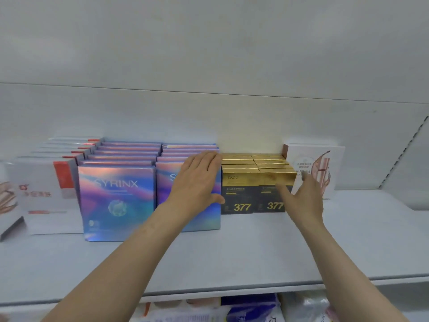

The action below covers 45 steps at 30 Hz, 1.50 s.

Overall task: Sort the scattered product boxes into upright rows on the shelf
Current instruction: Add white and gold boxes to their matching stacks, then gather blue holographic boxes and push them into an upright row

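**Squaring up the gold-and-black row**

While my two hands bracketed the gold-and-black "377" boxes (255, 182), neither one had a grip on anything. My left hand (197, 180) lay flat, fingers straight, against the front of the second row of holographic SYRINX boxes (116, 196), its fingertips reaching the top edge right beside the gold lids and its thumb pointing toward the left 377 box. My right hand (301, 196) hung loosely spread at the other end, in front of the right 377 box and just short of the white-and-pink box (318, 168) standing beyond it; I could not tell whether its fingers were touching cardboard.

The 377 boxes stood upright in two files between my palms, on the shelf (348, 240), set further back than the SYRINX fronts to my left.

To do this well, I judged the move was a gentle squeeze from both sides, palms flat and low on the box faces so nothing tipped backward. Pressure should be even; a harder push from my left would shove the stack into the white-and-pink box. The thin boxes would likely slide easily on the smooth shelf, so small nudges sufficed. Beyond my left wrist, the white boxes with red bands (65, 175) looked less tidy, and one leaned at the far edge.
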Motion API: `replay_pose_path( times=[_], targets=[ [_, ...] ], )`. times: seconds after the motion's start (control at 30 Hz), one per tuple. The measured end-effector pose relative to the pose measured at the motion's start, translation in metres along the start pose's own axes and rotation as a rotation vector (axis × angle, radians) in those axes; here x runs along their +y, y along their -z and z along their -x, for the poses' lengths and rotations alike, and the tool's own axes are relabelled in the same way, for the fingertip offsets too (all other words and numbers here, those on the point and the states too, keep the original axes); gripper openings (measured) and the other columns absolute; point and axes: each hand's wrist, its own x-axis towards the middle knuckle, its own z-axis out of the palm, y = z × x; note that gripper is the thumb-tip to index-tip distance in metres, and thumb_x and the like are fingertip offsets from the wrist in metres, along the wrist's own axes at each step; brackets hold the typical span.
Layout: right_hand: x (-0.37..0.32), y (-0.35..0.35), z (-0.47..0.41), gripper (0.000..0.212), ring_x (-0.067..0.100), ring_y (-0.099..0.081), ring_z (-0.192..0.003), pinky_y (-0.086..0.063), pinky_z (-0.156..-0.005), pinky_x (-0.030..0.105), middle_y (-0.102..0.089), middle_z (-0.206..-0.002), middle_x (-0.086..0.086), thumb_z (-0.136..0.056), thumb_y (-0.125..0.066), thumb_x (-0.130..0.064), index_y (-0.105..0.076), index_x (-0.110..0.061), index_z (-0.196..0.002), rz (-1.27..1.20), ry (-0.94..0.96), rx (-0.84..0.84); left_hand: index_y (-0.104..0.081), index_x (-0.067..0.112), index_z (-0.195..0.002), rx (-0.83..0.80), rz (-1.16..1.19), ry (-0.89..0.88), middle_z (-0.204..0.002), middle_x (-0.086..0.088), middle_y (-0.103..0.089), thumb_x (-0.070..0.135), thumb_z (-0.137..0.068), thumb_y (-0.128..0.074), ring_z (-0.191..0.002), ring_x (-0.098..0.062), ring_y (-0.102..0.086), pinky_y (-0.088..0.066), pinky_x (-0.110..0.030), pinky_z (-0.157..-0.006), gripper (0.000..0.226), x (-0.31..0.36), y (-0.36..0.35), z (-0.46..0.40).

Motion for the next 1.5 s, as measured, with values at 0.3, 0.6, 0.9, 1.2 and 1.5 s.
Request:
replay_pose_path(
  times=[0.3, 0.6, 0.9, 1.2, 1.5],
  targets=[
    [-0.174, 0.007, 0.05, 0.041, 0.025, -0.044, -0.13, -0.035, -0.102, 0.033, -0.054, -0.138, 0.005, -0.095, -0.06, -0.033, -0.055, -0.02, -0.134, 0.189, 0.572, -0.129, -0.041, 0.016, -0.143, 0.025, 0.33, 0.154, -0.146, -0.007, -0.044, 0.044, -0.079, -0.074, -0.136, -0.023, -0.037, -0.027, -0.032, -0.112, 0.077, -0.087, 0.101, 0.04],
    [-0.35, -0.052, 0.201, 0.049, 0.022, -0.044, -0.131, -0.033, -0.104, 0.03, -0.052, -0.141, 0.003, -0.092, -0.064, -0.034, -0.051, -0.024, -0.138, 0.226, 0.932, -0.362, -0.043, 0.021, -0.141, 0.1, 0.115, 0.356, -0.142, -0.003, -0.048, 0.042, -0.08, -0.074, -0.129, -0.022, -0.044, -0.035, -0.034, -0.103, 0.072, -0.241, 0.226, 0.199],
    [-0.436, -0.146, 0.35, 0.054, 0.015, -0.038, -0.135, -0.031, -0.104, 0.027, -0.045, -0.147, -0.006, -0.091, -0.064, -0.04, -0.047, -0.028, -0.141, 0.076, 1.045, -0.508, -0.049, 0.015, -0.138, 0.106, 0.049, 0.552, -0.138, -0.007, -0.051, 0.045, -0.084, -0.069, -0.128, -0.027, -0.045, -0.037, -0.039, -0.104, 0.065, -0.354, 0.273, 0.373],
    [-0.477, -0.277, 0.39, 0.051, 0.013, -0.043, -0.132, -0.032, -0.1, 0.022, -0.046, -0.145, -0.006, -0.094, -0.062, -0.04, -0.047, -0.028, -0.141, 0.048, 0.903, -0.717, -0.045, 0.017, -0.141, 0.043, 0.151, 0.668, -0.144, -0.001, -0.047, 0.052, -0.088, -0.061, -0.134, -0.019, -0.04, -0.036, -0.035, -0.106, 0.066, -0.467, 0.229, 0.432],
    [-0.547, -0.446, 0.4, 0.06, 0.028, -0.038, -0.138, -0.034, -0.11, 0.038, -0.046, -0.147, 0.01, -0.097, -0.049, -0.052, -0.042, -0.018, -0.146, 0.17, 0.703, -0.817, -0.044, 0.022, -0.142, -0.086, 0.267, 0.76, -0.144, 0.003, -0.048, 0.056, -0.092, -0.051, -0.122, -0.014, -0.05, -0.039, -0.029, -0.1, 0.061, -0.597, 0.174, 0.423]
  ],
)
